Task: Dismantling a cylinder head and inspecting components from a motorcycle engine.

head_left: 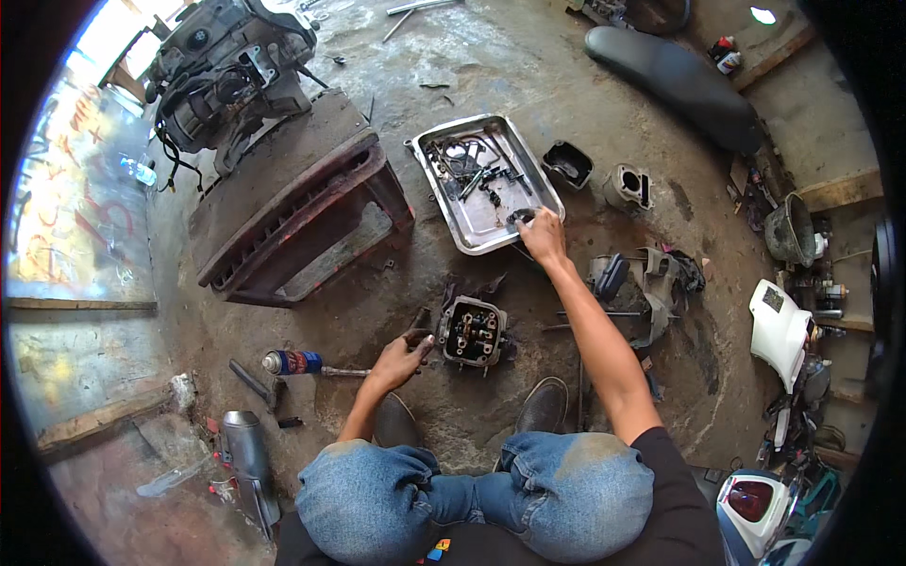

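My right hand (544,236) reaches over the near right corner of a metal tray (464,243). Its fingers close on a small dark part (520,217), whose kind I cannot make out. Greasy bolts, rods and other small engine parts (477,170) lie in the tray. On the ground between my boots and the tray sits an engine cylinder head (472,330), its inside oily and facing up. Just left of it, apart from it, hovers my left hand (404,358), fingers stretched out and apart, with a dark patch at their tips.
An engine (226,75) rests on an upturned red crate (311,226) at the left. Right of the tray are a black cover (568,164) and a cylinder block (629,187). A spray can (293,362) lies left. A motorcycle seat (670,85) and white fairing (780,330) stand right.
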Action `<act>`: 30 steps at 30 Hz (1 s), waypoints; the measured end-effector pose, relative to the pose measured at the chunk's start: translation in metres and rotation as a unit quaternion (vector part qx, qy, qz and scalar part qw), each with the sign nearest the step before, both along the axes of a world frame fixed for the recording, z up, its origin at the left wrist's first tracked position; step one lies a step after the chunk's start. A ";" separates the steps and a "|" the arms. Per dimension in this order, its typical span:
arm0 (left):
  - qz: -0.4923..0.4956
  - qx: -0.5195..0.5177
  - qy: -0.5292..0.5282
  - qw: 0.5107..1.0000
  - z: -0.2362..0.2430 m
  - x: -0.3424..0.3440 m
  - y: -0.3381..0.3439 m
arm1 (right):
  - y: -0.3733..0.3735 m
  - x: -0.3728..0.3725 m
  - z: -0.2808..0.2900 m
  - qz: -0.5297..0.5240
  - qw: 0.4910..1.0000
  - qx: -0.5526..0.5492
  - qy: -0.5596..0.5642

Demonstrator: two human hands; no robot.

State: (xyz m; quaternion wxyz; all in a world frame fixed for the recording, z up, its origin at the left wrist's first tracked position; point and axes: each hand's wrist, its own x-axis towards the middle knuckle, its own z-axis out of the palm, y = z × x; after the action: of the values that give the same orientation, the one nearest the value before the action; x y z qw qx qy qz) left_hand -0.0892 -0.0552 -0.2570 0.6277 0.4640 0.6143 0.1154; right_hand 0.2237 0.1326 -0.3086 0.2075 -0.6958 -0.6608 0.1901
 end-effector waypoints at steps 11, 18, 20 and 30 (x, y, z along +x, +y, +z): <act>-0.019 0.033 0.170 0.985 -0.072 0.051 0.017 | -0.173 -0.033 0.017 -0.097 0.925 -0.325 0.173; 0.019 0.030 0.100 0.994 -0.086 0.055 0.017 | -0.181 -0.056 0.026 0.085 0.932 -0.312 0.166; 0.030 0.055 0.106 0.992 -0.091 0.059 0.008 | -0.199 -0.060 -0.005 0.074 0.956 -0.247 0.138; 0.099 0.154 0.042 0.982 0.053 0.057 0.019 | -0.172 -0.082 0.110 -0.048 0.968 -0.216 0.118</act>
State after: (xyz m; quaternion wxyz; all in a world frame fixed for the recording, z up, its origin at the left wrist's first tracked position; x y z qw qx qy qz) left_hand -0.0320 -0.0365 -0.2041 0.5079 0.4959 0.6583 0.2506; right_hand 0.1419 -0.0398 -0.1989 0.1377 -0.7278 -0.5405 0.3990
